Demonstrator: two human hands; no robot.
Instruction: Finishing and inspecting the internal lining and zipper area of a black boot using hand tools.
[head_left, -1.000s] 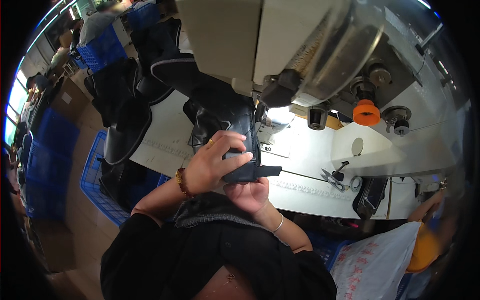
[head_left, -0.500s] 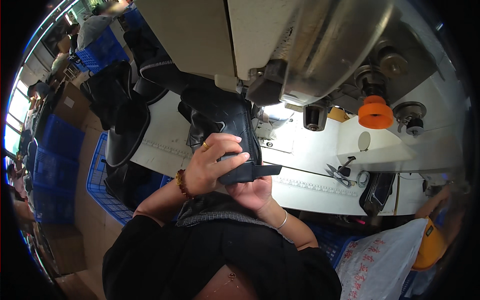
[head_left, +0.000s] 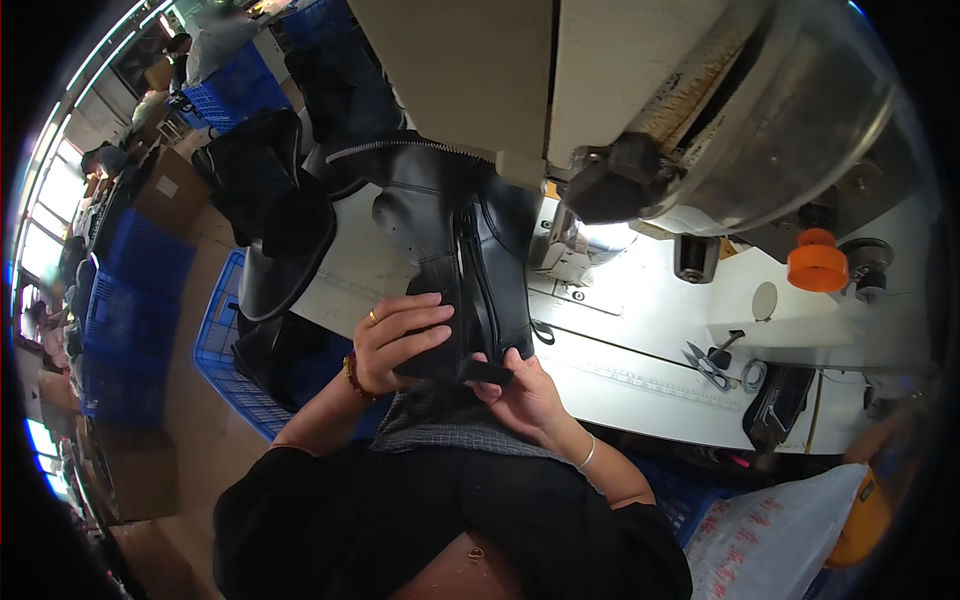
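Boot (head_left: 505, 275) has turned, apparently overhanging the table (head_left: 600, 398).

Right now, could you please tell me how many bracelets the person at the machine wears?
2: a beaded bracelet by the left hand, a thin bangle by the right hand; none seems hidden.

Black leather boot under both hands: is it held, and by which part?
Yes, the boot is held by its near end: the left hand on the left side of its shaft, the right hand at the flat black strap.
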